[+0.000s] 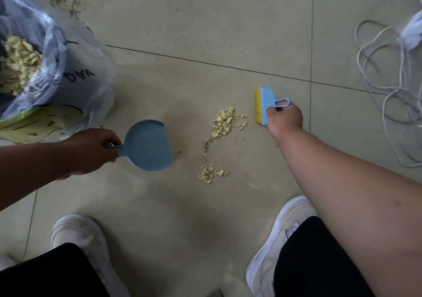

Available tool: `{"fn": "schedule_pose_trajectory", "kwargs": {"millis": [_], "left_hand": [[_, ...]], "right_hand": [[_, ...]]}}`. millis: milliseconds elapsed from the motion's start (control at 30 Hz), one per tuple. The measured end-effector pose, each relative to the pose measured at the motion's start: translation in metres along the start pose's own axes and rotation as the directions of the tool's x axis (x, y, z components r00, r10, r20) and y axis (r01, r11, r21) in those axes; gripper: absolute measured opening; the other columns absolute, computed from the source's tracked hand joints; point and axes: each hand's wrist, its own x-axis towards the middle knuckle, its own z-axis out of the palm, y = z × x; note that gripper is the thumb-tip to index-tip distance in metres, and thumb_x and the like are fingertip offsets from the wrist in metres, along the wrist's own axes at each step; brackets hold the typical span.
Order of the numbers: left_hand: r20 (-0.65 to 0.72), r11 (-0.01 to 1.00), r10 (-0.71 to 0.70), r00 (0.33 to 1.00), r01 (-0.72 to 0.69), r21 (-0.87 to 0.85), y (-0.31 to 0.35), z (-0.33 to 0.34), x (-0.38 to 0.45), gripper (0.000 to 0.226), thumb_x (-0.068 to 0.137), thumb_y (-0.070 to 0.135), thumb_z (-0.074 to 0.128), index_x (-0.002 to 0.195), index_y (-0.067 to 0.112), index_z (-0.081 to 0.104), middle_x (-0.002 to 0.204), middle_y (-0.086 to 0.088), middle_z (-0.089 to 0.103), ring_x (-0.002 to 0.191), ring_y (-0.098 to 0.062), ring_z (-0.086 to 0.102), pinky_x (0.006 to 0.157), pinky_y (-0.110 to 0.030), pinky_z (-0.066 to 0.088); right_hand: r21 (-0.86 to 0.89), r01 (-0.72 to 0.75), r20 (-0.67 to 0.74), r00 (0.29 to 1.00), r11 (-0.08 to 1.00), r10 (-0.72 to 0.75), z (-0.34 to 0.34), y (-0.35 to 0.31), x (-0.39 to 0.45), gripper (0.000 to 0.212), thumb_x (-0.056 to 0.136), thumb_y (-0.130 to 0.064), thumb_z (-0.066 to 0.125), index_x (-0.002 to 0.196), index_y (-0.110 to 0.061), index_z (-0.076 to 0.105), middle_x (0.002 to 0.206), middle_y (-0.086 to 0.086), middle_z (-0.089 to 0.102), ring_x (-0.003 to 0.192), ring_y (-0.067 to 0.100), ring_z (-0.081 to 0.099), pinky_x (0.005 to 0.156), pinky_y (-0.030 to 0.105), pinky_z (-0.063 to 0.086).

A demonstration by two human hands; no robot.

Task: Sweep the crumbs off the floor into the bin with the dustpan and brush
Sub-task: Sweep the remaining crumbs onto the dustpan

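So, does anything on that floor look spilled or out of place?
Yes. Yellow crumbs lie scattered in a loose curved trail on the tiles between the dustpan and the brush. A white cable also sprawls in untidy loops at the right. The bin already holds similar yellow pieces.

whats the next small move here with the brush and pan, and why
Probably lower the dustpan so its open edge sits on the floor just left of the crumbs. The left hand holds it short of the trail, while the right hand has the brush already on the far right side, bristles facing the pile, so a leftward sweep needs the pan in place first.
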Motion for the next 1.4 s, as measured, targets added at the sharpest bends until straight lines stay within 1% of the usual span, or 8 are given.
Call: {"fn": "schedule_pose_trajectory", "kwargs": {"millis": [200,333,567,800,933,1167,1300,1400], "left_hand": [[-0.011,1.000,0.017,1.000,-0.017,-0.014,0.005,-0.001,0.002,0.007,0.088,0.024,0.076,0.086,0.030,0.073,0.075,0.009,0.076,0.061,-0.014,0.064,0.052,-0.025,0.040],[-0.005,0.999,0.004,1.000,-0.004,-0.048,0.009,-0.002,0.001,0.007,0.089,0.021,0.074,0.090,0.028,0.073,0.077,0.008,0.076,0.065,-0.016,0.065,0.051,-0.025,0.040],[0.005,0.998,-0.014,1.000,0.015,-0.067,0.006,-0.005,-0.001,0.009,0.088,0.020,0.073,0.092,0.028,0.074,0.078,0.008,0.077,0.077,-0.020,0.069,0.057,-0.027,0.046],[-0.005,0.997,-0.017,1.000,0.017,-0.078,0.001,-0.007,-0.002,0.010,0.087,0.019,0.074,0.089,0.028,0.073,0.076,0.007,0.077,0.081,-0.022,0.070,0.063,-0.030,0.050],[0.000,0.998,-0.015,1.000,0.015,-0.057,-0.003,-0.007,-0.001,0.008,0.088,0.023,0.074,0.092,0.029,0.074,0.076,0.010,0.076,0.077,-0.018,0.069,0.059,-0.028,0.047],[0.023,1.000,-0.010,1.000,0.011,-0.027,-0.001,-0.006,-0.006,0.009,0.091,0.021,0.070,0.092,0.030,0.073,0.076,0.009,0.077,0.070,-0.018,0.068,0.053,-0.025,0.041],[0.019,1.000,-0.005,1.000,0.005,-0.015,0.000,-0.006,-0.006,0.008,0.090,0.022,0.071,0.092,0.030,0.073,0.075,0.009,0.077,0.072,-0.017,0.069,0.054,-0.026,0.042],[0.012,1.000,-0.001,1.000,0.001,0.001,0.000,-0.008,-0.005,0.008,0.090,0.023,0.072,0.091,0.030,0.073,0.074,0.010,0.076,0.072,-0.017,0.069,0.055,-0.026,0.043]], "right_hand": [[-0.129,0.164,0.120,0.982,0.978,-0.148,0.028,0.007,-0.022,0.016,0.093,-0.024,0.060,0.089,-0.012,0.070,0.076,0.004,0.063,0.073,0.023,0.060,0.069,0.025,0.042],[-0.163,0.286,0.196,0.947,0.944,-0.253,0.042,0.001,-0.042,0.021,0.098,-0.024,0.061,0.104,-0.009,0.075,0.086,0.006,0.068,0.082,0.021,0.062,0.072,0.023,0.039],[-0.215,0.476,0.338,0.855,0.853,-0.393,0.055,-0.001,-0.070,0.020,0.099,-0.022,0.059,0.104,-0.010,0.075,0.076,0.001,0.063,0.073,0.023,0.061,0.063,0.023,0.033],[-0.193,0.383,0.155,0.921,0.903,-0.357,0.039,-0.014,-0.050,0.020,0.097,-0.021,0.059,0.101,-0.010,0.075,0.076,0.004,0.065,0.073,0.021,0.059,0.063,0.021,0.031],[-0.267,0.354,0.063,0.935,0.896,-0.350,0.023,-0.013,-0.022,0.028,0.097,-0.021,0.057,0.117,-0.012,0.075,0.099,0.011,0.076,0.092,0.027,0.068,0.071,0.022,0.034],[-0.298,0.365,0.195,0.928,0.882,-0.317,0.036,0.007,-0.039,0.023,0.097,-0.021,0.058,0.107,-0.011,0.075,0.081,0.002,0.065,0.081,0.025,0.064,0.066,0.024,0.034],[-0.216,0.470,0.325,0.861,0.856,-0.391,0.054,0.008,-0.071,0.034,0.099,-0.017,0.060,0.130,-0.017,0.072,0.107,0.006,0.075,0.089,0.018,0.065,0.077,0.019,0.043],[-0.200,0.556,0.371,0.805,0.807,-0.463,0.066,0.005,-0.087,0.034,0.099,-0.016,0.061,0.130,-0.017,0.072,0.113,0.009,0.076,0.096,0.024,0.068,0.081,0.025,0.049]]}}
